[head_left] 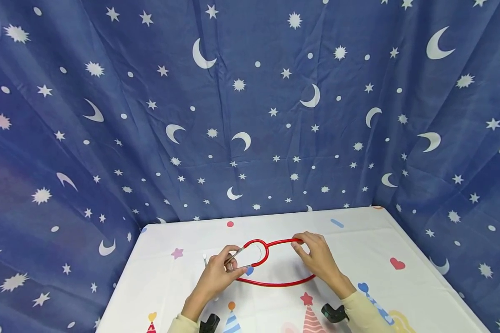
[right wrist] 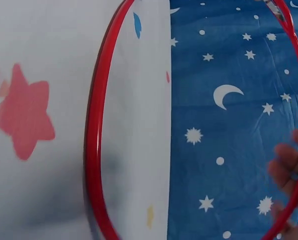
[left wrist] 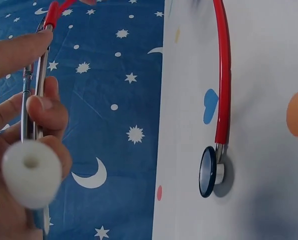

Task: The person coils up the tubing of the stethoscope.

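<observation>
A stethoscope with red tubing is held up partly over the table, its lower length looping back to the left. My left hand grips its metal ear tubes, thumb on one side and fingers curled on the other. A white eartip points toward the left wrist camera. The round chest piece with a dark rim lies at the tubing's end on the tablecloth. My right hand holds the tubing at its right bend between thumb and fingers; in the right wrist view its fingers show behind the tube.
A white tablecloth printed with hearts, stars and party hats covers the table. Blue curtains with moons and stars hang behind it and along both sides. Dark wrist devices sit at both cuffs.
</observation>
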